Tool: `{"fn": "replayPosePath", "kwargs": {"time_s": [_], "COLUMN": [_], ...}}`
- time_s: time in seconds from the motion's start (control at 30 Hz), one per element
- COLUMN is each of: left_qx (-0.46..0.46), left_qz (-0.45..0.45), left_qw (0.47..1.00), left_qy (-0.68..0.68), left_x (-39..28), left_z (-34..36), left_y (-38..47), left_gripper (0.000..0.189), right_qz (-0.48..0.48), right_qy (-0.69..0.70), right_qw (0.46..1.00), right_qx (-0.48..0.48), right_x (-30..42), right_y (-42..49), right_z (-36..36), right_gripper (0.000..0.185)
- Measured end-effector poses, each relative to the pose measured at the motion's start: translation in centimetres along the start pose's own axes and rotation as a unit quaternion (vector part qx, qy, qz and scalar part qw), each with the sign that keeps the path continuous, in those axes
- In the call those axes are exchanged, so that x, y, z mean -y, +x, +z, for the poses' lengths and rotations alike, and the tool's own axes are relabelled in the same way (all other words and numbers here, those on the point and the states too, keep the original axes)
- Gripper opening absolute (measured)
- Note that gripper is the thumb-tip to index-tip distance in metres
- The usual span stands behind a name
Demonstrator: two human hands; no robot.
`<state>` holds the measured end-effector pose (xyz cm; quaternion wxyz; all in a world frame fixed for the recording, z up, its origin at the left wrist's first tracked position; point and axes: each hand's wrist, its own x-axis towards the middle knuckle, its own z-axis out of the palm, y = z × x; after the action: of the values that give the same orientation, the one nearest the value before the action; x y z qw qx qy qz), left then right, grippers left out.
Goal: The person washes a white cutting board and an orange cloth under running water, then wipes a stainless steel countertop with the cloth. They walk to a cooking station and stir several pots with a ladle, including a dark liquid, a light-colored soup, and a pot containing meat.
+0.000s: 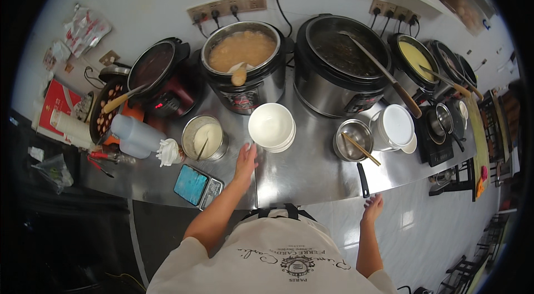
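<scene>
A stack of white bowls (pixel 271 126) stands on the steel counter in front of me. Just to its lower left is my left hand (pixel 246 164), fingers extended and holding nothing; whether a fingertip touches the stack I cannot tell. My right hand (pixel 372 208) is empty near the counter's front edge, close below the black handle (pixel 363 180) of a metal saucepan (pixel 346 150). Wooden chopsticks (pixel 360 149) rest across that pan. Left of the bowls, a steel pot (pixel 187 144) holds a whitish powder with a utensil standing in it. A digital scale (pixel 190 185) lies beside my left forearm.
Along the wall stand several electric cookers, including one with tan liquid (pixel 244 50) and one with dark liquid (pixel 342 48) and a long ladle (pixel 388 73). A lidded white bucket (pixel 398 125) is right of the saucepan. Plastic containers (pixel 135 133) are at left.
</scene>
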<state>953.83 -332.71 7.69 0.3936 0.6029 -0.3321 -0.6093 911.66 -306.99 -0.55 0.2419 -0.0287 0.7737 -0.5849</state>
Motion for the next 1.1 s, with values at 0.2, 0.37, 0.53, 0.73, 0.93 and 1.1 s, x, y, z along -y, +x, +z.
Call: {"fn": "replayPosePath", "kwargs": {"time_s": [0.2,0.37,0.53,0.73,0.93,1.1], "left_qx": [0.086,0.085,0.096,0.052,0.125,0.068], "left_qz": [-0.131,-0.101,-0.055,0.110,0.035,-0.092], "left_qw": [0.988,0.991,0.993,0.989,0.985,0.990], "left_qy": [-0.013,0.023,0.034,0.083,0.109,0.078], "left_x": [-4.5,-3.7,-1.3,2.5,1.5,2.2], "left_z": [1.5,4.2,7.1,11.8,11.7,2.1], "left_y": [5.5,5.8,6.2,8.3,6.6,4.9], "left_gripper": [0.097,0.081,0.073,0.097,0.113,0.109], "right_qz": [0.078,0.113,0.144,0.133,0.135,0.153], "right_qy": [-0.030,-0.071,-0.103,-0.107,-0.111,-0.175], "right_qw": [0.996,0.990,0.982,0.978,0.972,0.954], "right_qx": [0.008,0.037,0.072,0.118,0.159,0.191], "right_x": [-4.9,-8.7,-9.2,-7.8,-7.8,-12.0], "right_y": [-5.9,-11.6,-14.8,-14.3,-12.7,-9.2], "right_z": [-3.3,-3.6,-2.2,-0.2,0.5,-1.0], "right_gripper": [0.048,0.050,0.040,0.032,0.028,0.031]}}
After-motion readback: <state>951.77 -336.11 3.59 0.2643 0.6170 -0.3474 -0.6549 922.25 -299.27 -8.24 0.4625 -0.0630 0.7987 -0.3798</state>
